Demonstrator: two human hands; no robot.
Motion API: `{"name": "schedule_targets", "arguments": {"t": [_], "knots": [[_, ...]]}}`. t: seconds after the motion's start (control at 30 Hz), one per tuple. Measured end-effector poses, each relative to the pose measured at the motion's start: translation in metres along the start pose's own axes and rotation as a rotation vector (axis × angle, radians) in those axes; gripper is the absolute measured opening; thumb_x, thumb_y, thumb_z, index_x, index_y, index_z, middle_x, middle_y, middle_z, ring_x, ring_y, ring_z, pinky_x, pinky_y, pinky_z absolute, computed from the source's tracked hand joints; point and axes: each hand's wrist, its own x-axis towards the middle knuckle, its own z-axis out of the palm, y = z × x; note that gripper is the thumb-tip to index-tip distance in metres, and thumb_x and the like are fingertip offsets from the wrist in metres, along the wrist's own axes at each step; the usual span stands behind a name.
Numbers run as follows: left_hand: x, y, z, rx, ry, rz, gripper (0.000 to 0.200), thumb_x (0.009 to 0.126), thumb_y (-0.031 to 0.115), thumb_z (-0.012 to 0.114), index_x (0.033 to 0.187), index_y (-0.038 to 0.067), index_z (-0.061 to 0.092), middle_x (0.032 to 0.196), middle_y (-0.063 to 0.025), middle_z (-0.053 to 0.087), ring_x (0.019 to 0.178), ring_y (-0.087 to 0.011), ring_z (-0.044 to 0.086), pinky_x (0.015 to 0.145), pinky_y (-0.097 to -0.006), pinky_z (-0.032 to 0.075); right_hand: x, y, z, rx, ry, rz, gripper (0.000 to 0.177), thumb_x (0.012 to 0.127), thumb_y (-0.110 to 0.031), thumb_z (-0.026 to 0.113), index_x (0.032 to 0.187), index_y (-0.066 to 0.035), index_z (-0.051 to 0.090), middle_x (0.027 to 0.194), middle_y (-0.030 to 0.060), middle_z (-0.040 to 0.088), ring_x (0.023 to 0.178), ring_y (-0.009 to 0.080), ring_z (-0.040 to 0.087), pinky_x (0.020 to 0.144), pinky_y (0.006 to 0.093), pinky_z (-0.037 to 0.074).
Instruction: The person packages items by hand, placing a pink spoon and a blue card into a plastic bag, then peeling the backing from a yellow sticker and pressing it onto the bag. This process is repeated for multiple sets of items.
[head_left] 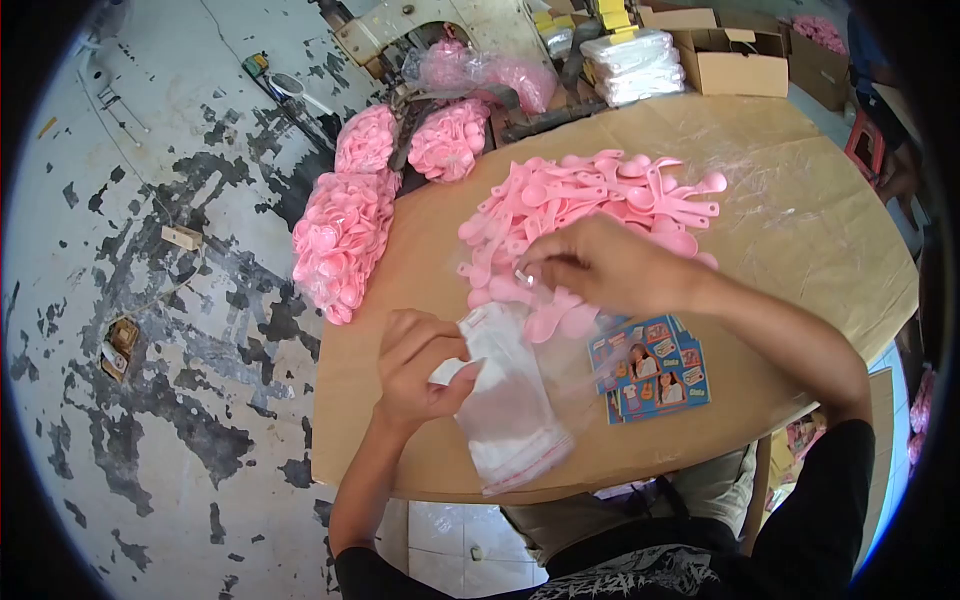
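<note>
My left hand (422, 368) is closed in a pinch, with a small white piece (447, 372) at its thumb and fingertips. Beside it, a stack of clear plastic bags (510, 400) lies flat on the table. My right hand (595, 265) is closed over the front of the loose pink measuring spoons (560, 195), its fingertips pinching a thin clear plastic bag (528, 284). The see-through film hangs in front of the spoons and is hard to trace. Right of the bag stack sit several blue printed cards (655, 375), below my right forearm.
Filled bags of pink spoons (345, 235) line the left edge of the brown-covered table (790, 250). A metal machine (430, 30) stands behind them. Wrapped plastic packs (632, 68) and a cardboard box (735, 70) are at the back. A person (885, 110) is at far right.
</note>
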Motion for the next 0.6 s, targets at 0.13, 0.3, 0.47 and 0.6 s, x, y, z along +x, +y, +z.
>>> {"name": "schedule_targets", "arguments": {"t": [0.13, 0.3, 0.47, 0.6], "knots": [[0.035, 0.025, -0.02, -0.176, -0.044, -0.101, 0.016, 0.073, 0.017, 0.074, 0.079, 0.005, 0.064, 0.077, -0.0067, 0.063, 0.071, -0.0251, 0.057, 0.067, -0.0353, 0.047, -0.007, 0.008, 0.032, 0.118, -0.111, 0.041, 0.019, 0.093, -0.009, 0.053, 0.104, 0.001, 0.065, 0.076, 0.0095, 0.066, 0.063, 0.0155, 0.059, 0.063, 0.0334, 0.048], [0.015, 0.024, -0.012, -0.401, -0.673, -0.37, 0.014, 0.084, 0.01, 0.066, 0.094, 0.002, 0.069, 0.085, -0.0092, 0.064, 0.076, -0.0252, 0.062, 0.069, -0.0345, 0.049, -0.007, 0.015, 0.026, -0.137, -0.239, -0.068, 0.022, 0.092, -0.012, 0.052, 0.104, 0.002, 0.064, 0.081, 0.0181, 0.066, 0.067, 0.0265, 0.064, 0.067, 0.0377, 0.049], [-0.009, 0.032, -0.013, -0.418, -0.633, -0.511, 0.016, 0.083, 0.01, 0.067, 0.098, 0.004, 0.071, 0.089, -0.0091, 0.065, 0.079, -0.0242, 0.061, 0.07, -0.0326, 0.049, -0.006, 0.017, 0.008, -0.129, -0.202, 0.022, 0.022, 0.092, -0.013, 0.052, 0.102, 0.001, 0.065, 0.082, 0.0195, 0.065, 0.071, 0.029, 0.064, 0.068, 0.0378, 0.049], [-0.009, 0.031, -0.016, -0.357, -0.622, -0.45, 0.02, 0.082, 0.01, 0.068, 0.102, 0.005, 0.07, 0.092, -0.0088, 0.065, 0.082, -0.0231, 0.061, 0.073, -0.0345, 0.048, -0.002, 0.018, -0.004, -0.067, -0.123, 0.005, 0.024, 0.095, -0.016, 0.051, 0.108, 0.0, 0.065, 0.075, 0.0114, 0.063, 0.066, 0.0153, 0.059, 0.063, 0.032, 0.047]]}}
